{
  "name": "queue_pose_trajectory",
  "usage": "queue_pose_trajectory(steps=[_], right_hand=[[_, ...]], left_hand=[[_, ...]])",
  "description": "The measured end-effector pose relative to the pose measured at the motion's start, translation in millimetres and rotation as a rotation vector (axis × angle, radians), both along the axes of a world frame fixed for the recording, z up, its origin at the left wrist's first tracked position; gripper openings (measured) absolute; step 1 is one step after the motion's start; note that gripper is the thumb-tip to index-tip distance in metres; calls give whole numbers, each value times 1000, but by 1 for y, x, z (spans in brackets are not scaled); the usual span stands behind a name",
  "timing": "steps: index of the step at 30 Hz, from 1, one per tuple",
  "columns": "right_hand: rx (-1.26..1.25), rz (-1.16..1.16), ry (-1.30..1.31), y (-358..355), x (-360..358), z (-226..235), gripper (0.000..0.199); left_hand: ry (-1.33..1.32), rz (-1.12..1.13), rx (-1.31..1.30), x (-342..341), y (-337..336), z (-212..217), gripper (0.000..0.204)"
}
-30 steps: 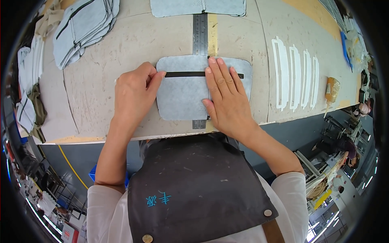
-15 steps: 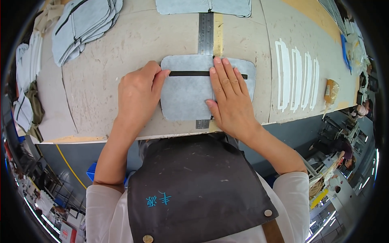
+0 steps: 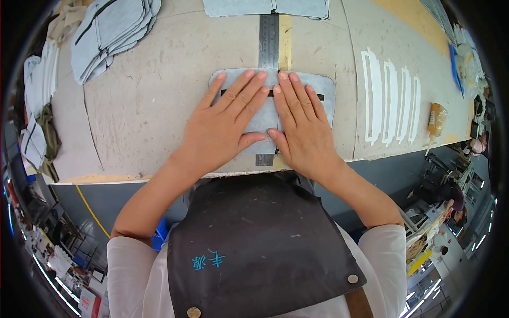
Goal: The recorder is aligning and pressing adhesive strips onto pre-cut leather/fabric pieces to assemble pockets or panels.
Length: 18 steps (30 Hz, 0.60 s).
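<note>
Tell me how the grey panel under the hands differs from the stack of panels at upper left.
The grey panel lies beneath the left hand and right hand; neither touches the panel stack. The panel lies nearly square to the metal ruler, the stack slanted and fanned. The panel overlaps the ruler; the stack doesn't. Both are pale grey with black strips.

On the tabletop [image 3: 138,122], a panel [image 3: 266,116] is lying over a ruler [image 3: 269,40], a stack [image 3: 114,34] sitting to its left, strips [image 3: 389,100] and a bottle [image 3: 436,119] to its right.
</note>
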State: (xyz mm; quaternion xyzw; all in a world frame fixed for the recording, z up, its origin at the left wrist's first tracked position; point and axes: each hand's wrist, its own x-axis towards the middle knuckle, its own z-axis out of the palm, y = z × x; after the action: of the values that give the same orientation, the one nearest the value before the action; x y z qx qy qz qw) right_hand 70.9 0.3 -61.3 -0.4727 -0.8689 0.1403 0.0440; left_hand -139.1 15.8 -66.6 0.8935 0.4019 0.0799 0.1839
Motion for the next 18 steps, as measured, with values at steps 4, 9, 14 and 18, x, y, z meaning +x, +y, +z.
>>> queue_pose_trajectory(steps=[4, 9, 14, 18], right_hand=[[-2, -7, -5, 0, -1, -1, 69], [3, -1, 9, 0, -1, -2, 70], [16, -12, 9, -1, 0, -4, 68], [47, -7, 1, 0, -1, -6, 64]], left_hand=[[63, 70, 17, -11, -3, 0, 81], [135, 152, 62, -23, -9, 3, 81], [50, 80, -48, -7, 4, 27, 89], [-140, -3, -16, 22, 6, 4, 89]])
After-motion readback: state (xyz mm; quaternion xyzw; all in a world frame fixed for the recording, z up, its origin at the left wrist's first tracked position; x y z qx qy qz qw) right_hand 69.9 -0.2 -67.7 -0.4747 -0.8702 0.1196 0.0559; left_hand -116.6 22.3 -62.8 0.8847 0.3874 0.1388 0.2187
